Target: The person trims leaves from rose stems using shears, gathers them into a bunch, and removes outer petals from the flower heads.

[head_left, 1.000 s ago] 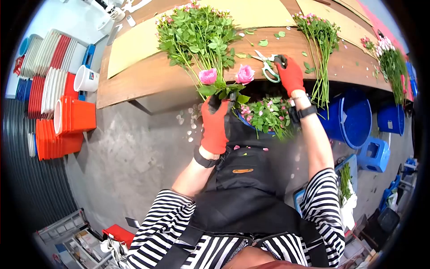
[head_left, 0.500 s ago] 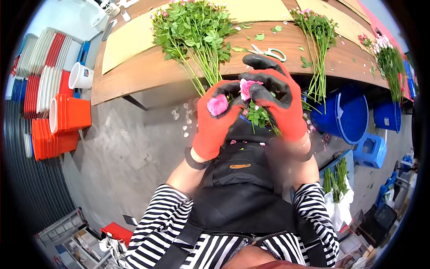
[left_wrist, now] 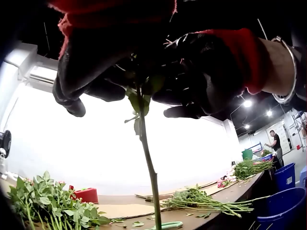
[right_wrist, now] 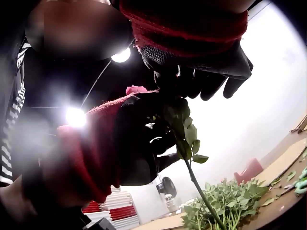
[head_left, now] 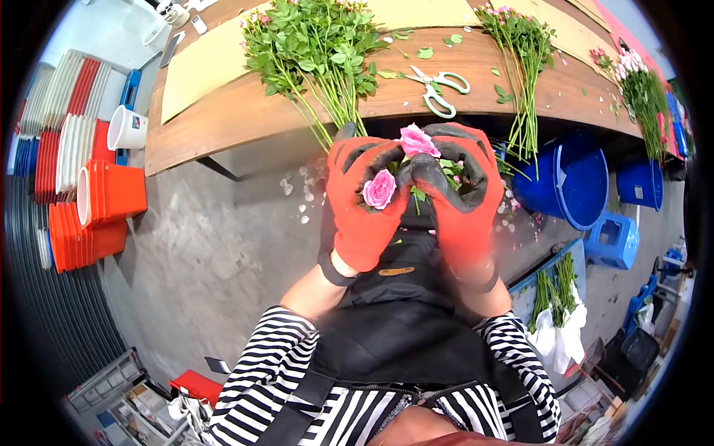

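Observation:
Two pink rose blooms, an upper rose (head_left: 416, 141) and a lower rose (head_left: 379, 190), sit between my hands in front of the apron. My left hand (head_left: 355, 212), in a red glove with black palm, holds the leafy rose stem (left_wrist: 149, 163) just below the blooms. The lower bloom shows inside the curl of its thumb and fingers. My right hand (head_left: 470, 212), gloved alike, pinches at the upper bloom with thumb and fingers. In the left wrist view the stem runs down below both hands. White-handled scissors (head_left: 429, 80) lie spread on the table beyond them.
On the wooden table (head_left: 223, 137) lie a big leafy rose bunch (head_left: 312, 52), a smaller bunch (head_left: 524, 82) and loose leaves. Blue buckets (head_left: 539, 182) stand at the right, with a blue stool (head_left: 613, 239) nearby. Orange bins (head_left: 111, 193) are stacked at the left. Petals dot the floor.
My right hand let go of the scissors on the table and came over to the upper bloom. My left hand kept the rose and drew it closer to the body.

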A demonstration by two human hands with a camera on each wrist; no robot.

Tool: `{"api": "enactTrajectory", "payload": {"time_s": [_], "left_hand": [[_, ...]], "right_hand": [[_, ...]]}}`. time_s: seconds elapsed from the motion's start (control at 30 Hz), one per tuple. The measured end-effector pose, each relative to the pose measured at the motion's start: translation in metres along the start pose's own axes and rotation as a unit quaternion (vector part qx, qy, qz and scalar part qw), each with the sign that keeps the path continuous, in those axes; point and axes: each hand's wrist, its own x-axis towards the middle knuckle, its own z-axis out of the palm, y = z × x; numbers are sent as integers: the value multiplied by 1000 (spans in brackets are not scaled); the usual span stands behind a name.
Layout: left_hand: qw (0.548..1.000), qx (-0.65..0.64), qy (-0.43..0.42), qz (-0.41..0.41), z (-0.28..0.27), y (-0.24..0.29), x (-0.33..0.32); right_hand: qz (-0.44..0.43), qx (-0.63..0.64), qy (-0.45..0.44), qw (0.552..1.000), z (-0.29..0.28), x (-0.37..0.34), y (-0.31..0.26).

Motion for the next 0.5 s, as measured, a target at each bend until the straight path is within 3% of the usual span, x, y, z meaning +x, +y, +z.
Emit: {"api": "enactTrajectory", "payload": {"time_s": [0.07,0.17,0.27,0.3,0.43,0.5], "left_hand": [[1000,-4,-4,-29,-3,-4,-2],[997,-63,-22,-49,-3,-7,-3],[965,-172,-51,-193,-8,-5,-4],[962,-188,-52,-193,-8,-7,-5],[977,-142,-58,-150,-8,-8,-5],[988,-105,-65,-98,-6,-9,-6]], "right_hand": [[-7,0,-7,1000,0,-2,-2],[47,164,-11,985,-2,-3,8],[191,317,48,928,-2,0,20],[161,310,92,932,2,0,26],[96,203,13,974,-5,1,18],[122,151,-9,981,-5,1,6]]}}
